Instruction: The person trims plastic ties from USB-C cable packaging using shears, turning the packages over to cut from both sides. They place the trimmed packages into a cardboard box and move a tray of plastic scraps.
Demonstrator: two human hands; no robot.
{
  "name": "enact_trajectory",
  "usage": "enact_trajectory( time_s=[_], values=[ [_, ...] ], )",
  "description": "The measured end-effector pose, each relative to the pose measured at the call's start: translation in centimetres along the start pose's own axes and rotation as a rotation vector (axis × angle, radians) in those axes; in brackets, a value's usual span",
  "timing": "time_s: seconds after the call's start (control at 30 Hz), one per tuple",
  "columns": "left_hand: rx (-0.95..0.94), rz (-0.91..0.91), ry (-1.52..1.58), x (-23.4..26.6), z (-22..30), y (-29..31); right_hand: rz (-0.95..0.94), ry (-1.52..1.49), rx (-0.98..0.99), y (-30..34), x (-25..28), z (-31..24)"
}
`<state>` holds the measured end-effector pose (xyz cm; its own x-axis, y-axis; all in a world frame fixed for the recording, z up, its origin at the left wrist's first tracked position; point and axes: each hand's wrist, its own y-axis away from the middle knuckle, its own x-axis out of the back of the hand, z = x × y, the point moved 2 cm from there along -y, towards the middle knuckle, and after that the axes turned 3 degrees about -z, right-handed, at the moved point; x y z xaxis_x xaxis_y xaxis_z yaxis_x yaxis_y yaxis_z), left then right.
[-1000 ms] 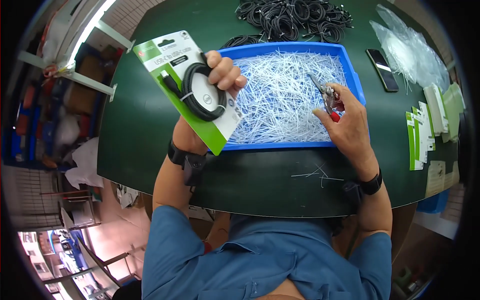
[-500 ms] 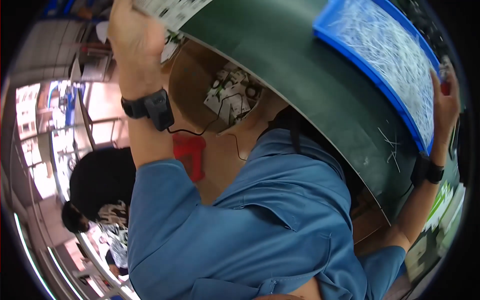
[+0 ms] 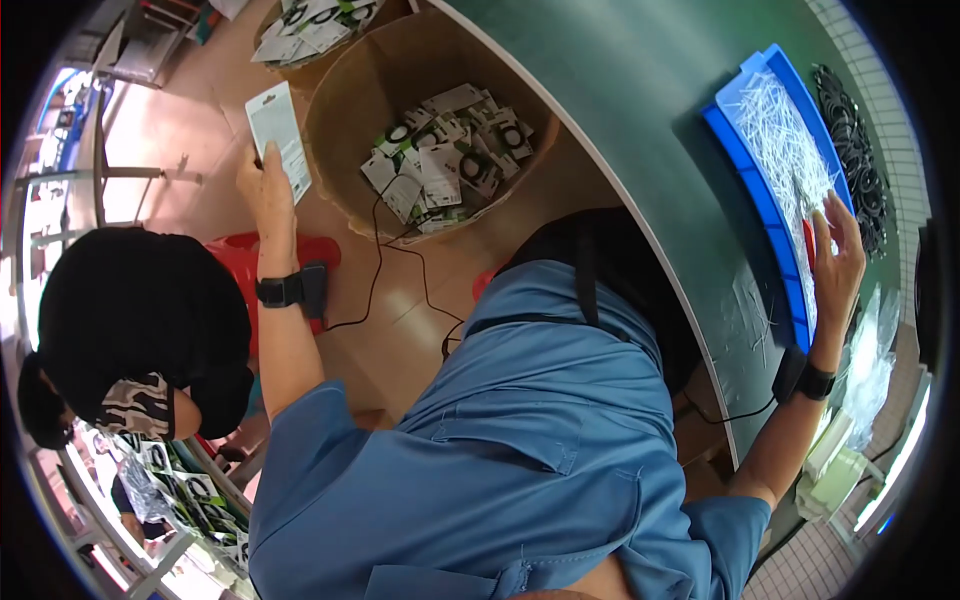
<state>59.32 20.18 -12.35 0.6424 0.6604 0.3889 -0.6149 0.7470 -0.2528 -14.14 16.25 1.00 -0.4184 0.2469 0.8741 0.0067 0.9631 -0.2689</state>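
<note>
My left hand (image 3: pixel 268 190) is out beside a large round brown bin (image 3: pixel 335 150), its fingers closed on a flat white card package (image 3: pixel 277 128) with a hanging hole at its top. On the right, my right hand (image 3: pixel 838 262) is over the near end of a long blue tray (image 3: pixel 752 165) full of thin white strips (image 3: pixel 775 125). Its fingers are curled round a small red-handled tool (image 3: pixel 809 245); the tool's kind is partly hidden by the hand and the strips.
Inside the bin lie several carded packages (image 3: pixel 455 160) with black coils; a second bin (image 3: pixel 320 35) stands behind it. Black coiled cables (image 3: pixel 850 150) lie beyond the tray on the green table (image 3: pixel 600 90). A co-worker in black (image 3: pixel 145 320) sits close at left near a red stool (image 3: pixel 320 262).
My left hand has moved away from the table edge with the card package, out to the left of the bin. My right hand has shifted toward the tray's strips with the red-handled tool.
</note>
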Motion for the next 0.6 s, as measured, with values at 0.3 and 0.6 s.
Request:
enact_trajectory(
  time_s=[0.3, 0.6],
  values=[
    [-0.277, 0.306, -0.918, 18.9, 5.1, -6.3, -0.219, 0.097, -0.020, -0.9, -3.6, -8.7],
    [-0.758, 0.427, -1.193, 22.2, 23.8, -9.5, -0.096, 0.289, 0.239, -0.1, -6.9, -8.2]
  ],
)
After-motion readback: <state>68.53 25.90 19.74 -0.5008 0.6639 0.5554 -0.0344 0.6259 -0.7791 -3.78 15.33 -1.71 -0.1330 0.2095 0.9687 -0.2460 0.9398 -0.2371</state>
